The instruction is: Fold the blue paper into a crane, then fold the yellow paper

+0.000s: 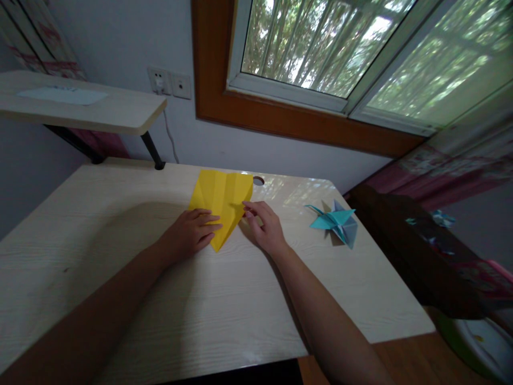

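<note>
Currently, yellow paper (224,192) lies between two hands on a pale desk (236,305)

The creased sheet is near the desk's far edge, its broad end away from the person and its pointed end towards them. The left hand (194,232) rests over its lower left side, fingers extended and slightly spread, pressing down rather than grasping. The right hand (262,222) has thumb and index finger pinched together at the paper's right edge, the other fingers curled. Just beyond the paper's upper right corner is a round hole (258,181) in the desk. Well apart to the right sits a teal and grey-blue folded paper piece (334,223), one thin tip pointing left; whether it is one sheet or several, I cannot tell. At the far left a raised shelf (132,118) bears a white sheet (62,95), and beyond the desk is a wood-framed window (212,69)
</note>
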A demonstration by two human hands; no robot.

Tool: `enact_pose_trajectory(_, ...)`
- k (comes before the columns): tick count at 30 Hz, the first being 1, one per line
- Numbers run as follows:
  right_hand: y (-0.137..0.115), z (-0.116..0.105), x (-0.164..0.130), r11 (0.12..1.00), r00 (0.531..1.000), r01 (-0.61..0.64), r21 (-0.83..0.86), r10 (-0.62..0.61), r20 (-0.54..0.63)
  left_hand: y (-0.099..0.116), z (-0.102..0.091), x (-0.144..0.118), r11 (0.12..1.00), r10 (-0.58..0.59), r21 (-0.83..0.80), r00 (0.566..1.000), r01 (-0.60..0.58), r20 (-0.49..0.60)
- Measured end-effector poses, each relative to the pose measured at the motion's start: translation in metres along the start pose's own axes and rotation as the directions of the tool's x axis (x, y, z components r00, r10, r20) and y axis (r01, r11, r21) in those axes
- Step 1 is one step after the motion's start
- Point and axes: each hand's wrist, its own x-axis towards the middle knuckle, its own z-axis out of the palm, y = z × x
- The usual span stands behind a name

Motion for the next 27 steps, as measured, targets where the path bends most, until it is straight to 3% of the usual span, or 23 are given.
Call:
enact_pose_trajectory(6, -0.001, 0.003, -0.003, 0.992, 0.998, -0.014, 0.122, 0.007, 0.059, 0.0, 0.001, 0.0, 0.999, 0.044, -0.008, 0.999, -0.043, 0.03)
enact_pose_trajectory(14, 0.004, 0.008, -0.001, 0.987, 0.953, 0.125, 0.103, -0.149, 0.263, 0.0, 0.001, 0.0, 0.998, 0.06, -0.014, 0.998, -0.06, 0.027)
enact_pose_trajectory(27, 0.019, 0.018, -0.005, 0.971, 0.912, 0.233, 0.047, -0.235, 0.336, -0.001, 0.002, 0.0, 0.992, 0.1, -0.068, 0.994, -0.102, -0.033)
